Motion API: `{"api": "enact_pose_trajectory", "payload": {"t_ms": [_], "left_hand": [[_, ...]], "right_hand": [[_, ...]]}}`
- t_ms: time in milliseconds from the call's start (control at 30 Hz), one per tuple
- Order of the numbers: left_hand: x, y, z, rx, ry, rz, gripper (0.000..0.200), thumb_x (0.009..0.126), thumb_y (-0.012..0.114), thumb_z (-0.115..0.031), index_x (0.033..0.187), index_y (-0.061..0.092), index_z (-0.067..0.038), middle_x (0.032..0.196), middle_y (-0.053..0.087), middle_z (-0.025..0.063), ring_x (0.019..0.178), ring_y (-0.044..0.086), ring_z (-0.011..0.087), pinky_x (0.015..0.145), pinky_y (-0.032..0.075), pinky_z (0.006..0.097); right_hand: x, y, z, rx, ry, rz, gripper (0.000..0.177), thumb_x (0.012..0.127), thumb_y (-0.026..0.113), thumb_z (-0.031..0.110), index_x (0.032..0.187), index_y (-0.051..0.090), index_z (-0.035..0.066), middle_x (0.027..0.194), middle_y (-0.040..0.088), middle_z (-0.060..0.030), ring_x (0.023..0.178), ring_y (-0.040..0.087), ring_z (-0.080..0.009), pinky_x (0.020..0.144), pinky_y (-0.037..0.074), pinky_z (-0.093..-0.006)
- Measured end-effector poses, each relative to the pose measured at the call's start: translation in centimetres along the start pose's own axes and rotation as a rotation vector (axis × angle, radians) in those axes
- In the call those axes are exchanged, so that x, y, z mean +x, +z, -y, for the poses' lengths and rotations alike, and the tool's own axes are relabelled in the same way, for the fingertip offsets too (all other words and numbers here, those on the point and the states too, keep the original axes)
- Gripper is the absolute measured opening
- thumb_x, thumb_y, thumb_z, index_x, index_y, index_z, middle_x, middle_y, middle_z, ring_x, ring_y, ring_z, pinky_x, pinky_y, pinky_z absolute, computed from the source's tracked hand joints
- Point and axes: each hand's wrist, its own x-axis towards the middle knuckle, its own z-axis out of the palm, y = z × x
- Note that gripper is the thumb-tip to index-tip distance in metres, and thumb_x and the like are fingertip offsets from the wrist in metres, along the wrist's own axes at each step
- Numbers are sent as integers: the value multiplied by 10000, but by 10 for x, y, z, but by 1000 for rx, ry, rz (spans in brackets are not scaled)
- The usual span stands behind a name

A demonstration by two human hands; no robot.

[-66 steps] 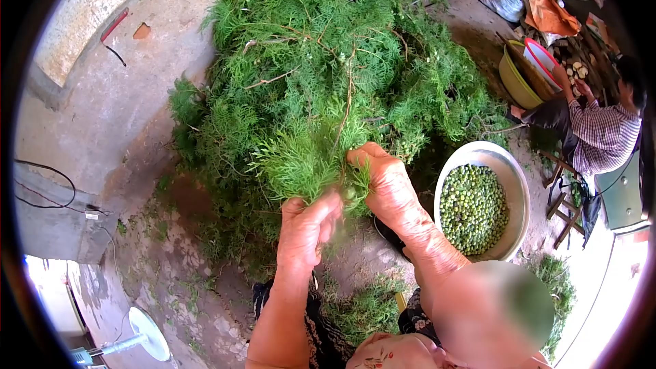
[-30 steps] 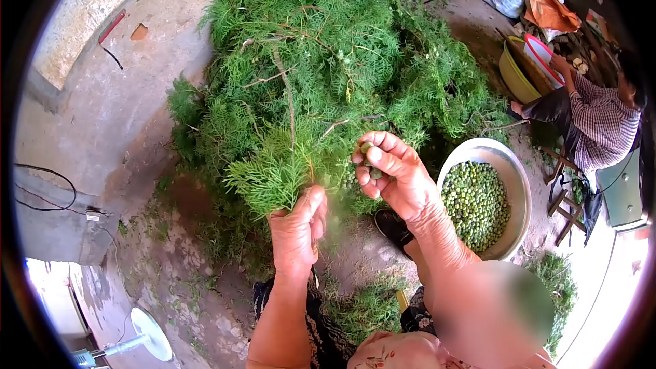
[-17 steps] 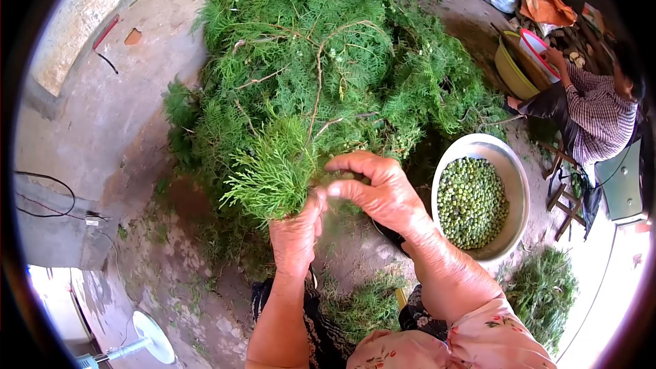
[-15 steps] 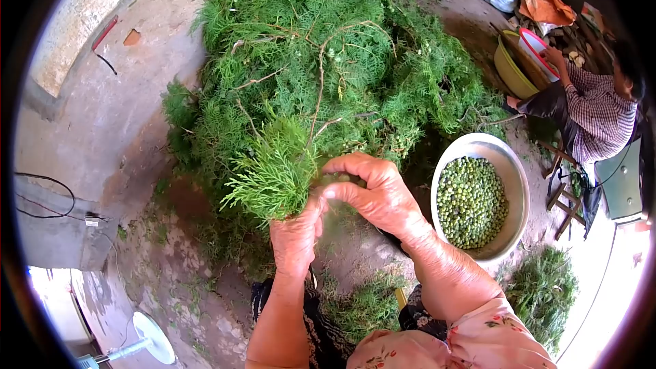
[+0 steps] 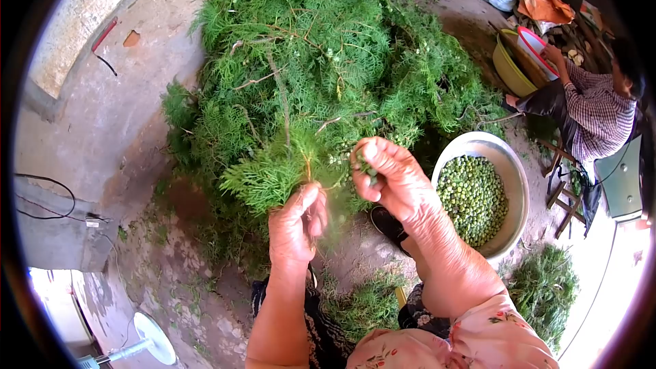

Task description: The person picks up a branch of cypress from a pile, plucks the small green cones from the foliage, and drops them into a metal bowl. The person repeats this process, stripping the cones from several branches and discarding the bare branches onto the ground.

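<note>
Both hands raised before the pile of branches (image 5: 328, 48), left hand (image 5: 294, 225) gripping a leafy sprig (image 5: 263, 179), right hand (image 5: 398, 178) pinching small green cones (image 5: 365, 165).
Left forearm stands nearly upright from the bottom edge, wrist fairly straight, fingers curled around the base of the sprig, whose foliage fans out over the near side of the pile; right forearm slants up and leftward from the floral sleeve (image 5: 488, 328), its thumb and bent fingers closed on the cones, some hidden by the fingers, apart from the left hand, with the metal basin (image 5: 516, 184) of green cones just beside that forearm.
</note>
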Motion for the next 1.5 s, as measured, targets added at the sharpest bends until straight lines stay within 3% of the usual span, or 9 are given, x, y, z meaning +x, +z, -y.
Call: {"api": "enact_pose_trajectory", "payload": {"t_ms": [267,400,500,767,1033,1167,1200,1300,1500], "left_hand": [[7,8,11,80,190,-140,225,832,624,-151,991,617,8,833,649,85,719,579,131,567,415,235],[6,13,18,88,202,-42,176,806,658,-103,953,620,-15,832,656,75,635,587,143,570,429,240],[6,15,22,130,149,-90,294,731,725,-44,1002,610,-36,876,641,49,744,587,133,650,471,259],[6,27,28,100,263,-96,274,713,739,-56,952,605,-68,836,607,1,698,557,112,580,443,246],[9,15,21,-15,29,-27,218,723,693,-21,921,603,-21,793,632,66,628,541,121,583,439,245],[6,16,22,19,100,-5,241,755,673,-38,982,598,-5,818,635,93,659,563,146,598,459,274],[6,12,23,-30,73,30,306,758,681,-56,1049,600,-8,933,643,96,764,596,166,695,474,279],[-5,16,21,-119,27,109,240,824,600,-48,1057,567,0,927,620,139,748,582,179,660,481,295],[-18,8,30,-291,15,196,240,876,477,-8,1112,498,30,1060,558,202,893,594,280,924,471,455]], "right_hand": [[-6,-15,4,-5,-29,-86,138,835,633,183,915,605,75,773,561,-12,576,501,-120,439,340,-215],[-7,-9,-4,-26,-12,-133,138,810,661,177,897,612,82,721,546,22,561,496,-100,431,336,-204],[-8,-6,-13,-53,0,-148,134,798,676,168,884,615,86,696,544,40,569,489,-72,447,347,-193],[-10,5,-24,-147,-15,-177,91,804,673,155,853,624,96,648,540,47,538,449,-47,444,341,-176],[-12,-12,-6,51,-88,-238,147,816,653,202,835,592,69,701,553,-5,564,481,-98,450,346,-211],[-26,-40,27,14,-171,-318,124,839,624,169,907,581,74,769,588,-17,636,519,-110,536,423,-227],[-30,-52,33,1,-188,-363,118,850,600,137,940,578,64,812,584,-45,649,524,-120,508,423,-228],[-46,-92,51,-92,-175,-596,165,852,554,73,1014,558,41,855,570,-82,677,535,-141,488,439,-230],[-98,-190,84,-542,-290,-847,228,786,579,98,990,616,3,801,597,-78,648,550,-138,516,428,-272]]}}
